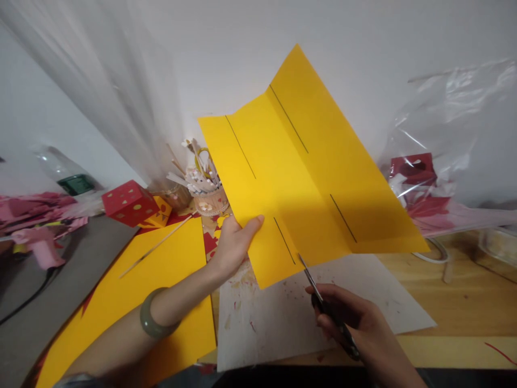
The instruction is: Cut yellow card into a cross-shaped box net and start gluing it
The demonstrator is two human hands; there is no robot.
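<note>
A large yellow sheet of card [299,178], creased lengthwise and marked with several short dark lines, is held up above the table. My left hand [236,242] pinches its lower left edge, thumb on the near face and the other fingers hidden behind. Below the sheet, my right hand [355,318] grips a pair of scissors [331,318] with dark handles. The blade tips point up at the sheet's lower edge, close to the end of one drawn line. Whether the blades have the card between them I cannot tell.
Beneath lies a scrap-strewn white sheet [274,328] on the wooden table [464,291]. Another yellow sheet [177,258] with a thin stick [157,245] is at left. Behind are a red box [129,203], a pot of tools [212,200] and a bottle [67,172]. A pink glue gun [40,245] lies far left.
</note>
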